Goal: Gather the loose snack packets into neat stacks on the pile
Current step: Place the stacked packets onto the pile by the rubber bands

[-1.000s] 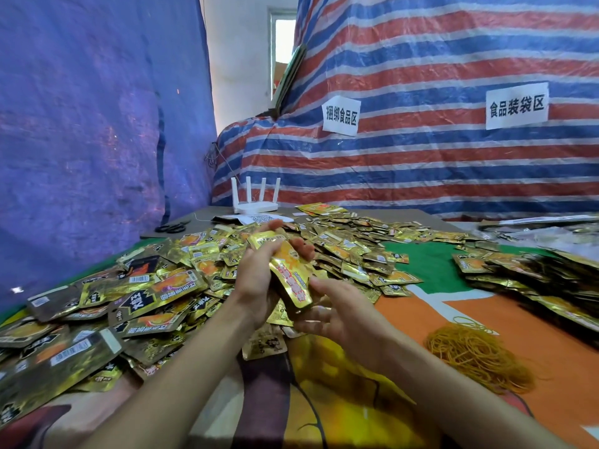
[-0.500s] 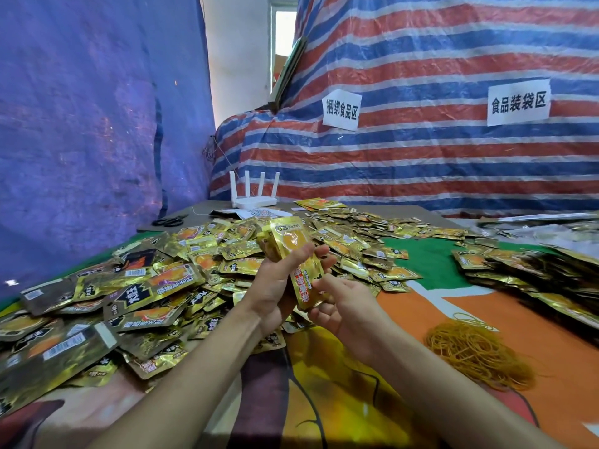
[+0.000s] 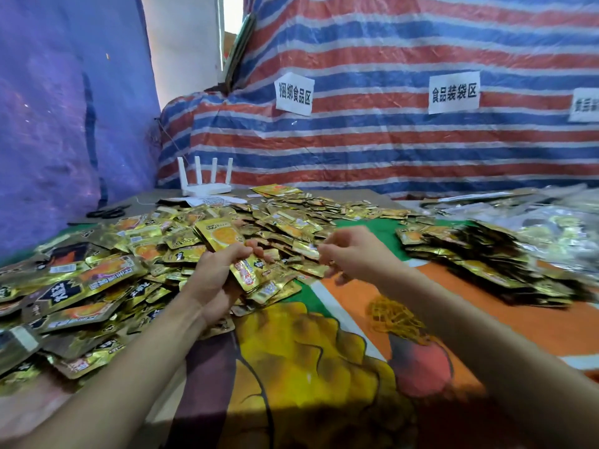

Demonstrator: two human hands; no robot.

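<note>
Gold foil snack packets [image 3: 97,273] lie loose in a wide heap across the left and middle of the table. My left hand [image 3: 217,273] grips a small stack of gold packets [image 3: 223,238], tilted up above the heap. My right hand [image 3: 353,254] hovers just to the right of it over the heap's edge, fingers curled, pinching a single gold packet [image 3: 308,249] at its fingertips. A neater layered pile of packets [image 3: 486,257] sits at the right.
A tangle of yellow rubber bands [image 3: 395,314] lies on the colourful tablecloth [image 3: 324,367] near my right forearm. Black scissors [image 3: 108,211] and a white router [image 3: 205,186] are at the back left. Striped tarpaulin with paper signs closes the back.
My right hand left the stack and moved right to the heap, where it pinches a packet. My left hand keeps the stack, now tilted further back.
</note>
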